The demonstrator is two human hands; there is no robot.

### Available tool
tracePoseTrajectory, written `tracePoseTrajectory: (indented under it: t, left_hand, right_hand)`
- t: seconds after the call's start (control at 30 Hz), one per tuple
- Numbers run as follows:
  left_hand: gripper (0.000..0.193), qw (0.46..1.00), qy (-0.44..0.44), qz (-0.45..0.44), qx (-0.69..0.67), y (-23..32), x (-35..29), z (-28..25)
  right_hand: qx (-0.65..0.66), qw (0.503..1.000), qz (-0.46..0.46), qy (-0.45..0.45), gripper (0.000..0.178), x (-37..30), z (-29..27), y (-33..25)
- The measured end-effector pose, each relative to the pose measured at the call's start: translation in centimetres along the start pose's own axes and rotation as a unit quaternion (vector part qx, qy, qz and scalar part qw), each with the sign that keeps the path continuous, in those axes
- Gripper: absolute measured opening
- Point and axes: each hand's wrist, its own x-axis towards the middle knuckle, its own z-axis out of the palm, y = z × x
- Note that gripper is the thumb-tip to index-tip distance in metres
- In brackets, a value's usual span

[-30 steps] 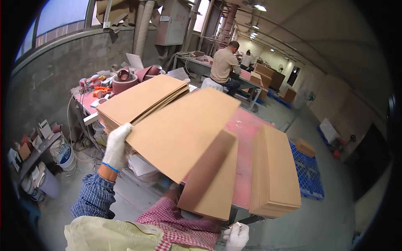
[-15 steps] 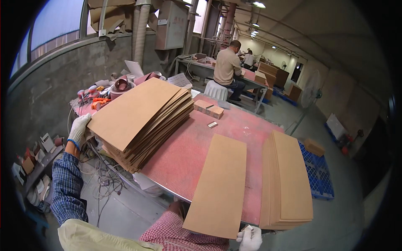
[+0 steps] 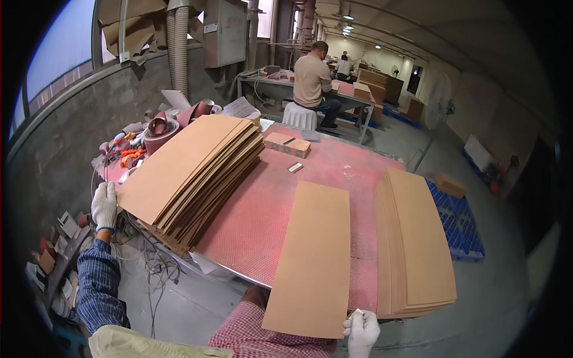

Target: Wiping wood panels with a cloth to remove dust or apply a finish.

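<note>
My left hand [image 3: 105, 206], in a white knitted glove, is at the left corner of a tall, fanned stack of thin brown boards [image 3: 179, 167]. Its fingers point upward along the edge, open and touching or very close to the boards. Low at the right, my gloved right hand [image 3: 362, 329] is closed around a small pale block [image 3: 356, 312], mostly hidden by the fingers. Beside that hand a single brown board [image 3: 311, 256] lies lengthwise, its near end overhanging the table edge above my lap. A neater stack of similar boards [image 3: 421, 238] stands to its right.
On the red, textured tabletop [image 3: 239, 232] lie a speckled brick-like block [image 3: 287, 145] and a small white-topped block [image 3: 295, 167]. Abrasive rolls [image 3: 161, 128] crowd the far left corner. Loose cables [image 3: 158, 265] hang below. Another person [image 3: 312, 77] sits at a table beyond; a blue pallet [image 3: 456, 224] lies right.
My left hand has shifted down and left, its fingers now straighter beside the stack's corner. The top board there sits nearer to me. My right hand stays by the single board. The view has shifted slightly.
</note>
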Motion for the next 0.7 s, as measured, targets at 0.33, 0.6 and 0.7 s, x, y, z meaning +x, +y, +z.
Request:
tracePoseTrajectory:
  t: [0.33,0.6,0.7]
  left_hand:
    - [0.050,0.994,-0.020,-0.040,-0.101,-3.5,1.8,3.7]
    - [0.052,0.999,0.004,-0.040,-0.035,-5.7,3.1,4.3]
    - [0.052,0.998,-0.021,-0.056,-0.016,-6.0,3.5,3.8]
  right_hand:
    - [0.030,0.996,-0.075,0.022,0.012,1.5,0.7,1.1]
    - [0.034,0.997,-0.016,0.074,0.020,4.2,1.8,4.6]
    - [0.063,0.994,-0.003,0.091,0.021,4.0,2.1,4.5]
